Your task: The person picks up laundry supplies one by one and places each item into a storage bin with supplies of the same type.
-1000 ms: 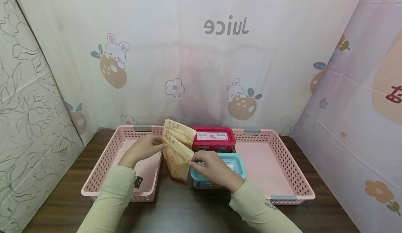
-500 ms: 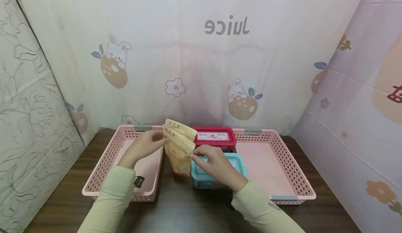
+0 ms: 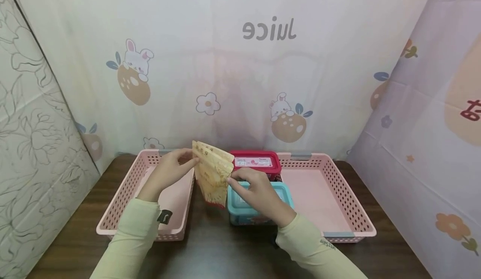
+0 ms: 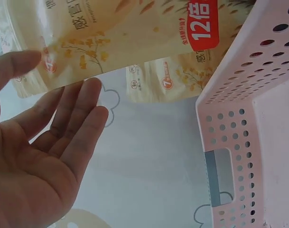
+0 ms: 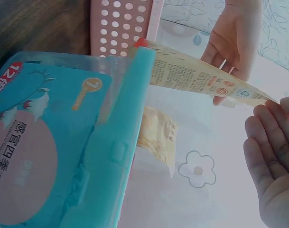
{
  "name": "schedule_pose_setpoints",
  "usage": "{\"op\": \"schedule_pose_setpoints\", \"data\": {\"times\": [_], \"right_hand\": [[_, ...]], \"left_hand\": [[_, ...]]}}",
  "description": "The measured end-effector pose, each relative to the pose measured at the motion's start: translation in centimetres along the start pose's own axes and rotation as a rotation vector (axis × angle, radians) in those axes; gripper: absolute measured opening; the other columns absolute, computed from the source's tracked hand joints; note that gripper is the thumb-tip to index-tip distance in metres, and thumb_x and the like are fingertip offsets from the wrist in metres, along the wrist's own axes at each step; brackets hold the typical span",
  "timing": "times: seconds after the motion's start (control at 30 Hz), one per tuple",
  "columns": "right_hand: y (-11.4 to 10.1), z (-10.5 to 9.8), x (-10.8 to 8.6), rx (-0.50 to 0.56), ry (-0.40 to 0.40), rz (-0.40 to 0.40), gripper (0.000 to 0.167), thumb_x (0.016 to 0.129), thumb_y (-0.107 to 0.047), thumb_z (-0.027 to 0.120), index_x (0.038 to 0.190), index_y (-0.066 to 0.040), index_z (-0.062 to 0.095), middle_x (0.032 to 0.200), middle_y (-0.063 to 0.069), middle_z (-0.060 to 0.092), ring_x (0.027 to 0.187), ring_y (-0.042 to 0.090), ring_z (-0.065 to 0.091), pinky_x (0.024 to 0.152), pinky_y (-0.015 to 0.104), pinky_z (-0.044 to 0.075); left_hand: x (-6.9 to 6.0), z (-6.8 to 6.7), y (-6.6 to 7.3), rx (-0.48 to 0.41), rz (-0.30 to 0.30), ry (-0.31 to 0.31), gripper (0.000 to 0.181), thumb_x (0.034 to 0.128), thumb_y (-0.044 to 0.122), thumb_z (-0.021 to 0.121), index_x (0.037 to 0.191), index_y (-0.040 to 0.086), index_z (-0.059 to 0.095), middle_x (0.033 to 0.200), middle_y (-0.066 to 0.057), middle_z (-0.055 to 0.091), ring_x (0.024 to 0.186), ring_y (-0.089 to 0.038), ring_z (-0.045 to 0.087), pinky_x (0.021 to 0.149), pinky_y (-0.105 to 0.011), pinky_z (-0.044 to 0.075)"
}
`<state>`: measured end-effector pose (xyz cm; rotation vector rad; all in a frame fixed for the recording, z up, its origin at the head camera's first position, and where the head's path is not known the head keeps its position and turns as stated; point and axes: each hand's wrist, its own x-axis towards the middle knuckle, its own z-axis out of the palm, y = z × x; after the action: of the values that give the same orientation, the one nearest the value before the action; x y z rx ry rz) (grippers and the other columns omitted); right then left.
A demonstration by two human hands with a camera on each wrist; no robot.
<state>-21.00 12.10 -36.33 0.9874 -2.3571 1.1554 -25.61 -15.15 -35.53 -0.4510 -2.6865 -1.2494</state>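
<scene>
Left hand [image 3: 167,171] and right hand [image 3: 258,190] pinching opposite edges of a flat, pale-yellow, flexible pouch [image 3: 213,175], beside a turquoise rectangular plastic tub [image 3: 240,212]!

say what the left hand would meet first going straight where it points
The front bag, which the left hand pinches; beyond, perhaps the rear bag or red box, though depth is unclear.

yellow pouch [image 3: 212,175] between left grip [image 3: 168,169] and right grip [image 3: 260,192]

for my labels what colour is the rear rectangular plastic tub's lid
Red plastic lid, best in head view.
</scene>
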Motion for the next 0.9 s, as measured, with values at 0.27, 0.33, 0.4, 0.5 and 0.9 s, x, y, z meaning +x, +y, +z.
{"op": "schedule_pose_setpoints", "data": {"times": [0.27,0.33,0.4,0.5,0.9], "right_hand": [[-0.39,-0.36,0.39,0.022,0.035,-0.003,0.005,0.092,-0.014,0.075,0.097,-0.013,0.075,0.092,-0.009,0.068,0.084,0.005,0.063,0.081,0.028,0.058],[-0.52,-0.49,0.44,0.026,0.037,0.009,0.006,0.091,-0.014,0.075,0.098,-0.014,0.076,0.092,-0.010,0.069,0.083,0.006,0.063,0.079,0.027,0.058],[-0.56,-0.57,0.47,0.025,0.036,0.023,0.006,0.091,-0.015,0.075,0.098,-0.014,0.076,0.092,-0.011,0.069,0.082,0.006,0.062,0.077,0.027,0.058],[-0.73,-0.74,0.60,0.026,0.037,0.028,0.006,0.092,-0.015,0.075,0.098,-0.014,0.076,0.091,-0.010,0.068,0.079,0.008,0.060,0.074,0.026,0.058],[-0.23,-0.80,0.97,0.064,0.057,0.041,0.007,0.094,-0.016,0.072,0.101,-0.013,0.075,0.093,-0.007,0.069,0.076,0.008,0.061,0.068,0.027,0.059]], "left_hand": [[0.23,-0.24,0.16,-0.022,0.020,0.065,0.036,0.0972,0.037,0.066,0.120,0.010,0.071,0.112,-0.008,0.071,0.099,-0.025,0.067,0.082,-0.045,0.056],[0.20,-0.27,0.27,-0.026,0.028,0.074,0.034,0.0971,0.036,0.066,0.119,0.011,0.071,0.109,-0.007,0.071,0.096,-0.023,0.067,0.080,-0.043,0.055],[0.16,-0.27,0.33,-0.028,0.033,0.079,0.033,0.0972,0.036,0.067,0.118,0.011,0.071,0.108,-0.006,0.071,0.095,-0.022,0.067,0.079,-0.042,0.055],[0.12,-0.25,0.39,-0.031,0.037,0.085,0.032,0.0973,0.036,0.067,0.117,0.011,0.072,0.106,-0.006,0.071,0.094,-0.021,0.067,0.078,-0.041,0.054],[-0.17,-0.40,0.37,-0.076,0.009,0.104,0.037,0.0962,0.042,0.067,0.116,0.011,0.072,0.109,-0.007,0.071,0.099,-0.024,0.067,0.084,-0.047,0.054]]}}
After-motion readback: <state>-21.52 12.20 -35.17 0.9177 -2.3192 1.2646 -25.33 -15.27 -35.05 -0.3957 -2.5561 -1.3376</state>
